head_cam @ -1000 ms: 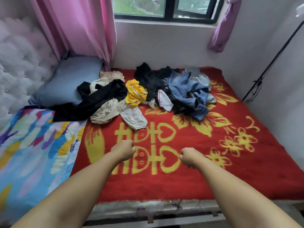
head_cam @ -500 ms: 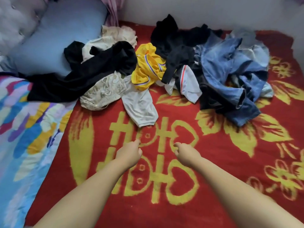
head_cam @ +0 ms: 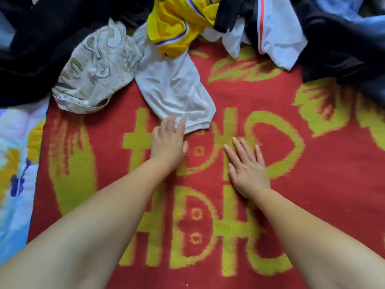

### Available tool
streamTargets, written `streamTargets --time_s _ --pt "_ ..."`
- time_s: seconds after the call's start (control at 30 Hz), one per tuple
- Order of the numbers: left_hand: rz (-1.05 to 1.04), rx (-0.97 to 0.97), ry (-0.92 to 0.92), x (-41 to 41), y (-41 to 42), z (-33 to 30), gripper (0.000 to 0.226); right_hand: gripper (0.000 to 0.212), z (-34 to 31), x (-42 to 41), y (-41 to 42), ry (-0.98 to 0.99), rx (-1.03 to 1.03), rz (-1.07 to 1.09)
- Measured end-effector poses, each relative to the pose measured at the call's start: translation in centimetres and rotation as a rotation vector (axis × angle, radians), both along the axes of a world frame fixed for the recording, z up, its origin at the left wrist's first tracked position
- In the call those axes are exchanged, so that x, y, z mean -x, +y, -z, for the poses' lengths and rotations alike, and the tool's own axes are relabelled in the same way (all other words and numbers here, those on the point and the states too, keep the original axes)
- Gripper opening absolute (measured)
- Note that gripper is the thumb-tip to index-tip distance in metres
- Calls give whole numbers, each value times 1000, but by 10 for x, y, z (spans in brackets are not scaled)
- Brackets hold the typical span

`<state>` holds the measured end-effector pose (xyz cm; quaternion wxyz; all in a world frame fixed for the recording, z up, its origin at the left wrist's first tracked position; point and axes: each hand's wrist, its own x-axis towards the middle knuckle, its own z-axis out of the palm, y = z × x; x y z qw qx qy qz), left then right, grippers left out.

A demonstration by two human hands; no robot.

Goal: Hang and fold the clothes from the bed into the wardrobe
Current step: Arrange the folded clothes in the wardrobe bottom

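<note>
A heap of clothes lies across the far part of the red and yellow blanket (head_cam: 312,163). Nearest me is a white garment (head_cam: 175,88) with its hem towards me. My left hand (head_cam: 168,142) reaches that hem, fingertips touching its edge, fingers apart and not closed on it. My right hand (head_cam: 245,165) lies flat and open on the blanket, a little right of the hem. Behind the white garment are a yellow jersey (head_cam: 179,21), a beige printed top (head_cam: 95,71), a white piece with a red stripe (head_cam: 277,32) and black clothes (head_cam: 31,49).
A colourful patterned quilt (head_cam: 14,163) covers the bed's left side. Dark and blue clothes (head_cam: 343,49) are heaped at the upper right. Bare blanket stretches between my arms and to the right of my right hand.
I have leaned in much closer to the clothes. Both hands went from fists to spread fingers and moved forward; the left now touches the white garment's hem, the right rests flat on the blanket.
</note>
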<state>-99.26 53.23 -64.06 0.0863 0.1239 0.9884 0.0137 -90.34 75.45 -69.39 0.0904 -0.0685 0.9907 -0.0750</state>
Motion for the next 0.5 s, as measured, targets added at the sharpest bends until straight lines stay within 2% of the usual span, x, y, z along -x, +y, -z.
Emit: streamTargets --time_s 0.07,0.2,0.3,0.43,0.5 --pt "0 27 -54 13 4 8 61 56 10 -2 -1 84 -14 4" --pt "-60 -3 -45 35 11 10 33 57 16 -3 1 156 -12 -5" --pt "-178 -113 -131 47 9 4 17 57 17 1 2 157 -18 -11" --pt "-222 -263 -145 28 -7 -28 16 58 12 3 2 54 -27 -4" --pt "-193 -284 -125 8 -11 -53 19 60 -3 8 2 -144 -48 -29"
